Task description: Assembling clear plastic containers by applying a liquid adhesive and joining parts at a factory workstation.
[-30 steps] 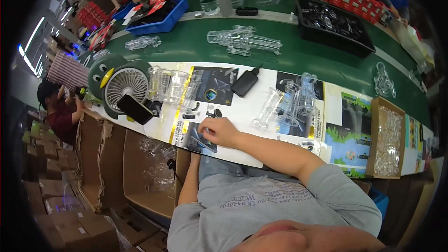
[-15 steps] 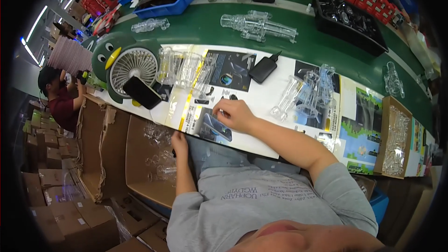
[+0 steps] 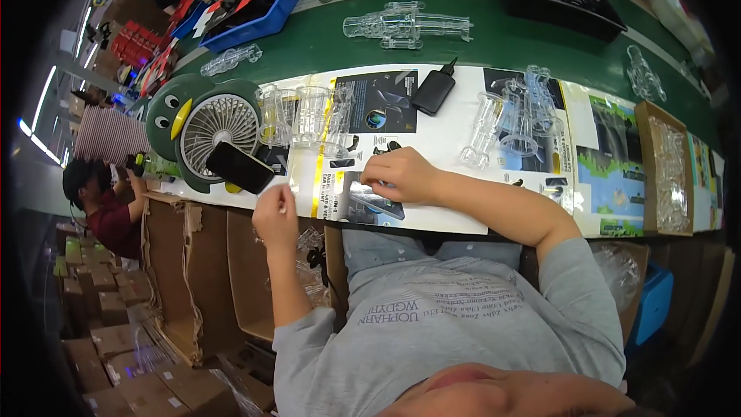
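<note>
My left hand (image 3: pixel 275 215) is at the near table edge, just below a black phone (image 3: pixel 238 167). Its fingers are curled together, and what they hold, if anything, is hidden. Over the printed sheet (image 3: pixel 309 208), my right hand (image 3: pixel 399 175) rests with bent fingers pressed together; whatever lies under them cannot be made out. The phone leans against a green penguin-shaped fan (image 3: pixel 164 125). Clear plastic tube-shaped parts (image 3: pixel 309 120) stand in a group beyond my hands, beside the fan. A second group of clear parts (image 3: pixel 519 120) lies to the right of a black pouch-like item (image 3: pixel 434 91).
A long clear assembly (image 3: pixel 409 25) lies on the green table (image 3: pixel 309 46). Farther back are a blue bin (image 3: pixel 266 19) and a black tray (image 3: pixel 556 8). At right stands a cardboard box (image 3: pixel 666 170) of clear parts; an open carton (image 3: pixel 247 286) is below left. Another person (image 3: pixel 116 208) works at left.
My left hand has come up from the open carton to the table edge by the phone. My right hand stays over the sheet, fingers still bent. The view has shifted slightly.
</note>
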The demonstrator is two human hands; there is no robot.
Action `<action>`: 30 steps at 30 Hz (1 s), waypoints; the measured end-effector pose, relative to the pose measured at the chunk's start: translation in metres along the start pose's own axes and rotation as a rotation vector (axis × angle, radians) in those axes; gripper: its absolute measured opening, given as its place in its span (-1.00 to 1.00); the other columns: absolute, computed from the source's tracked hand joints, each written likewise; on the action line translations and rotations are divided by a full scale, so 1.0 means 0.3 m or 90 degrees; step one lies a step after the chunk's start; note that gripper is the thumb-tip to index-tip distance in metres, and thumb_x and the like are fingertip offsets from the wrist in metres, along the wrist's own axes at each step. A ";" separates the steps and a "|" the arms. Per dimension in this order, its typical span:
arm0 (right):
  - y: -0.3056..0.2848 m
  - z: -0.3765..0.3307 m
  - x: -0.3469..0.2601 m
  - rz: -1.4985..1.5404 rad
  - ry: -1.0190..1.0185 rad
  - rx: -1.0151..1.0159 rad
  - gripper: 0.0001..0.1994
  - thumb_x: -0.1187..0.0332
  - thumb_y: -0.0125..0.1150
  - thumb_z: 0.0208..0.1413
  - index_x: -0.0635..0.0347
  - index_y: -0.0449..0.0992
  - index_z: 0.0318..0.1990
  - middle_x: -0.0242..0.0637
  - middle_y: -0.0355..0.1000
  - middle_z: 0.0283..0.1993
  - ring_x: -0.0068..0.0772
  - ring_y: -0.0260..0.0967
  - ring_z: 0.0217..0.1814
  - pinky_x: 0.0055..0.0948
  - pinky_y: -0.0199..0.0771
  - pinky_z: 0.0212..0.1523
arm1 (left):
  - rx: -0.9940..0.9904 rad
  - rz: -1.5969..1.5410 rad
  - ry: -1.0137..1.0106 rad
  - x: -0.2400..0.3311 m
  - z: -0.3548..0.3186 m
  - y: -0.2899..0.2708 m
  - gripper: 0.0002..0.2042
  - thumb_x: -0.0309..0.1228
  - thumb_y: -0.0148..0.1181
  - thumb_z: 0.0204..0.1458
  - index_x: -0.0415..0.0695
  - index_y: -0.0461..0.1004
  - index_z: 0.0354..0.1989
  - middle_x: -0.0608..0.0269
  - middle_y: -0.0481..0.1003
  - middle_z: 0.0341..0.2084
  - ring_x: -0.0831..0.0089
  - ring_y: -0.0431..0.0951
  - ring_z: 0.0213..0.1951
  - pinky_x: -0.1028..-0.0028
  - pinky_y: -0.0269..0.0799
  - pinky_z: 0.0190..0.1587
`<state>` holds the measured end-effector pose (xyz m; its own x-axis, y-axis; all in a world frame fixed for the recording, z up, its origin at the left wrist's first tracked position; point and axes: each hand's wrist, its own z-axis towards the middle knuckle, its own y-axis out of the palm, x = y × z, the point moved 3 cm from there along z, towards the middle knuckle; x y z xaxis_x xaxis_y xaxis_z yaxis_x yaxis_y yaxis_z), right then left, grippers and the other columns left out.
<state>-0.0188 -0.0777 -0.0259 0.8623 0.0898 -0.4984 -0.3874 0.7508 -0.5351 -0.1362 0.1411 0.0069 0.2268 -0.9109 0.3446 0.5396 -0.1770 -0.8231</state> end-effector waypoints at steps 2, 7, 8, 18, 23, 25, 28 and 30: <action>-0.029 0.014 -0.034 -0.027 0.019 -0.006 -0.91 0.47 0.15 -0.11 0.06 0.45 -0.39 -0.43 0.40 -0.47 -0.43 0.38 -0.55 -0.46 0.37 -0.54 | -0.008 -0.082 0.174 0.093 0.062 0.034 -0.85 -0.54 0.07 -0.02 -0.16 0.47 -0.25 0.07 0.46 -0.35 0.12 0.46 -0.28 0.31 0.37 -0.20; -0.132 0.022 -0.185 -0.019 0.203 -0.131 -0.90 0.34 0.10 0.00 0.02 0.45 -0.31 -0.38 0.43 -0.45 -0.33 0.43 -0.45 -0.38 0.39 -0.48 | -0.114 -0.026 0.375 0.160 0.139 0.158 -0.57 -0.68 0.00 -0.17 -0.07 0.43 -0.05 0.06 0.39 -0.10 0.09 0.37 -0.04 0.26 0.31 0.00; -0.159 0.008 -0.226 -0.008 0.257 -0.169 -0.89 0.31 0.11 0.01 0.03 0.46 -0.31 -0.36 0.43 -0.46 -0.32 0.42 -0.45 -0.39 0.38 -0.48 | -0.088 -0.036 0.411 0.173 0.149 0.162 -0.61 -0.66 0.04 -0.12 -0.08 0.44 -0.06 0.06 0.40 -0.14 0.11 0.41 -0.13 0.30 0.34 -0.05; -0.049 -0.624 -0.366 -0.135 0.845 0.163 -0.83 0.31 0.10 0.08 0.24 0.47 -0.39 -0.21 0.38 -0.54 -0.41 0.34 -0.55 -0.46 0.29 -0.50 | -0.099 -0.450 0.357 0.162 0.161 0.269 -0.71 -0.68 -0.03 -0.09 -0.25 0.45 -0.15 0.08 0.47 -0.21 0.15 0.44 -0.15 0.30 0.31 -0.05; -0.023 -0.924 -0.471 -0.371 0.937 0.301 -0.88 0.38 0.03 0.07 0.23 0.45 -0.37 -0.08 0.38 -0.49 -0.13 0.37 -0.47 -0.38 0.33 -0.43 | -0.149 -0.402 0.388 0.171 0.152 0.287 -0.46 -0.82 -0.21 -0.28 -0.19 0.40 -0.05 0.08 0.40 -0.01 0.07 0.25 0.16 0.23 0.11 0.20; 0.013 -1.058 -0.446 -0.371 0.964 0.380 -0.88 0.39 0.03 0.08 0.23 0.45 -0.35 -0.09 0.39 -0.49 -0.15 0.37 -0.47 -0.39 0.33 -0.42 | -0.188 -0.387 0.403 0.161 0.153 0.299 -0.41 -0.83 -0.20 -0.31 -0.16 0.39 -0.01 0.09 0.32 0.08 0.07 0.16 0.22 0.22 0.06 0.23; 0.074 -1.329 -0.354 -0.291 1.048 0.492 -0.84 0.40 0.02 0.08 0.28 0.47 -0.28 -0.10 0.46 -0.43 -0.23 0.40 -0.44 -0.37 0.36 -0.38 | -0.223 -0.361 0.419 0.157 0.140 0.319 -0.37 -0.85 -0.18 -0.33 -0.13 0.37 0.03 0.11 0.23 0.16 0.08 0.08 0.26 0.22 0.03 0.24; 0.152 -1.565 -0.317 -0.297 1.061 0.432 -0.83 0.38 0.05 0.06 0.29 0.50 -0.32 -0.07 0.47 -0.42 -0.23 0.42 -0.44 -0.33 0.36 -0.39 | -0.227 -0.374 0.422 0.155 0.137 0.304 -0.38 -0.84 -0.18 -0.32 -0.13 0.37 0.03 0.11 0.23 0.16 0.07 0.09 0.26 0.22 0.03 0.24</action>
<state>-0.2715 -0.3591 -0.3232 -0.4857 -0.5151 -0.7062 0.2997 0.6608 -0.6881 -0.0430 0.0978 -0.0335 -0.5668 -0.6467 0.5105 0.1175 -0.6767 -0.7268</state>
